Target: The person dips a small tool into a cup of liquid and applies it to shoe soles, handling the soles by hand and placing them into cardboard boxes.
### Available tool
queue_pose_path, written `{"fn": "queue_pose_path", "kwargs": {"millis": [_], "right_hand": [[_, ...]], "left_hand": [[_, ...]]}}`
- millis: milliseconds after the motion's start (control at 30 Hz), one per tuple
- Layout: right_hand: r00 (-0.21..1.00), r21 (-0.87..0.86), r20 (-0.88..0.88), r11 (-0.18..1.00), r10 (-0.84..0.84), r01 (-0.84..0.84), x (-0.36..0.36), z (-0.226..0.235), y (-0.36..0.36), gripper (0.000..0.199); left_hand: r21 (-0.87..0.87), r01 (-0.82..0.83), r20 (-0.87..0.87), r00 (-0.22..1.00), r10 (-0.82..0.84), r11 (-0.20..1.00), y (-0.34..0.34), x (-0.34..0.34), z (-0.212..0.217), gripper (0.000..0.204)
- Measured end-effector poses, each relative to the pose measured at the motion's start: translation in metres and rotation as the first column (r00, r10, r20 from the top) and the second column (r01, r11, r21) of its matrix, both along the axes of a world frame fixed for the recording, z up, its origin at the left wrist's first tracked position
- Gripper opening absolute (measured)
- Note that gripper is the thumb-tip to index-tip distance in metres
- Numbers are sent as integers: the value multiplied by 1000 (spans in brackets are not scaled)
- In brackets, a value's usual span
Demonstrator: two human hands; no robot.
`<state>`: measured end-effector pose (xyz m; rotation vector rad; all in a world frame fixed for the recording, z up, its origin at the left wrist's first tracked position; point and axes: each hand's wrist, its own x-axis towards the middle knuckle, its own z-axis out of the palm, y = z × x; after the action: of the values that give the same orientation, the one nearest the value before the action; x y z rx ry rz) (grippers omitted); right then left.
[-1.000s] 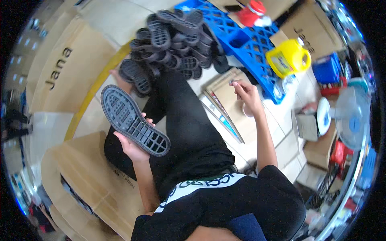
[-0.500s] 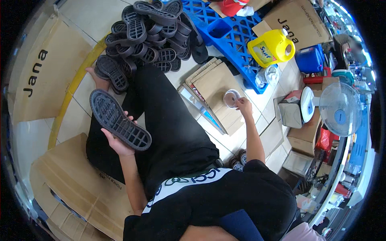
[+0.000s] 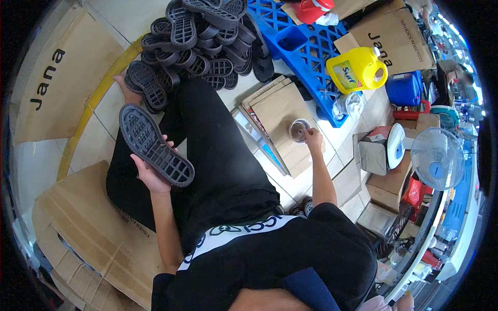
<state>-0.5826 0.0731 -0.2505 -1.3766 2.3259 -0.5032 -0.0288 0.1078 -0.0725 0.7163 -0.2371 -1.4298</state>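
My left hand [image 3: 151, 175] is wrapped around a dark shoe sole [image 3: 155, 147] from beneath and the side. The sole's hollow grid face is turned up, over my lap. To the right, my right hand [image 3: 314, 140] reaches to the rim of a small clear round cup [image 3: 299, 130], its fingers pinched together. Whatever they hold, if anything, is too small to make out. That cup rests on a stack of flat cardboard [image 3: 280, 109] and has something dark inside. Beyond my knees lies a heap of similar dark soles [image 3: 199, 52].
A blue plastic pallet [image 3: 311, 52] at the far right bears a yellow jug [image 3: 355, 70]. Cardboard boxes stand at left [image 3: 57, 98] and lower left [image 3: 93, 223]. On the right are a fan [image 3: 437, 155], a blue container [image 3: 403, 89] and a white-lidded tin [image 3: 374, 150].
The view has shifted slightly. My left hand still holds the sole at nearly the same angle. My right hand stays at the cup, with its fingers a little differently placed.
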Motion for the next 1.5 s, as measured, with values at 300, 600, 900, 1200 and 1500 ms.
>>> {"fn": "queue_pose_path", "kwargs": {"millis": [300,600,900,1200,1500], "right_hand": [[992,-54,-55,991,116,-119,-16,-4,7,20],[997,80,29,995,-65,62,-34,29,27,27],[967,44,184,984,-179,174,-29,32,39,28],[971,-60,33,970,-235,237,-38,23,50,28],[957,-6,169,971,-236,240,-31,30,40,30]], "left_hand": [[21,26,-13,1000,-25,999,-3,1,-5,75],[40,10,-24,1000,-9,999,-2,2,-6,75],[45,6,-14,1000,-5,999,-2,2,-4,75],[39,28,-13,1000,-27,999,-1,2,-2,75],[-12,53,-19,998,-53,999,-2,4,-2,76]]}}
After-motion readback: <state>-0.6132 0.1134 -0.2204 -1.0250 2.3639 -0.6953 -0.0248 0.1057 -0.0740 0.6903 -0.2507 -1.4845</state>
